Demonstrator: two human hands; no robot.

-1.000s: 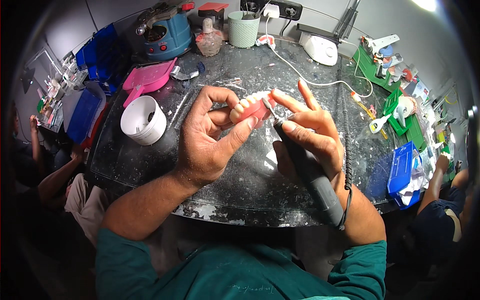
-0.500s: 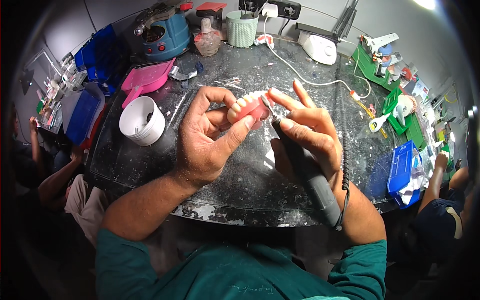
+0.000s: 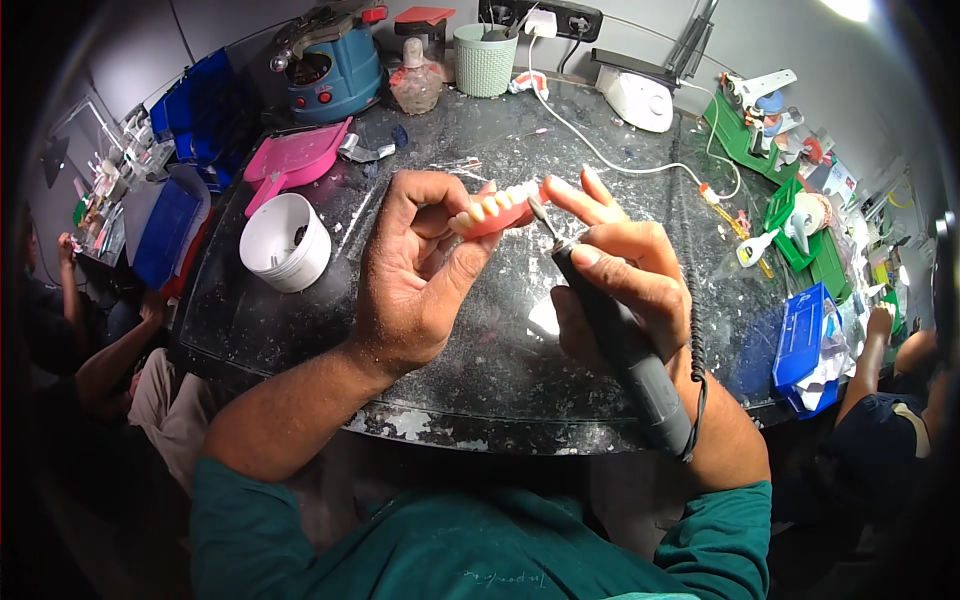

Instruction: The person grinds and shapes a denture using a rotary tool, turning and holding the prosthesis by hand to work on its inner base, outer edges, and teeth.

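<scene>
A pink denture with cream teeth (image 3: 496, 214) is held up over the dark, powder-marked bench by my left hand (image 3: 415, 275), its fingers and thumb closed on it. My right hand (image 3: 625, 285) grips a black rotary handpiece (image 3: 630, 365), with the small bur at its tip (image 3: 543, 220) at the front of the denture; whether it touches is hard to tell. My right fingertips rest at or very near the denture's right end. A coiled black cord runs from the handpiece's lower end up behind my right arm.
Around me are a white tub (image 3: 285, 275), pink dustpan (image 3: 300, 155), blue machine (image 3: 335, 85), mint cup (image 3: 485, 60), white control unit (image 3: 635, 95), white cable, green trays (image 3: 800, 240) and a blue tray (image 3: 800, 350) on the bench (image 3: 260, 330). Other people's arms (image 3: 115, 360) show at both sides.
The denture has tilted in my left hand, with less of its pink base showing. My right hand and the handpiece have shifted slightly right relative to half a second ago.
</scene>
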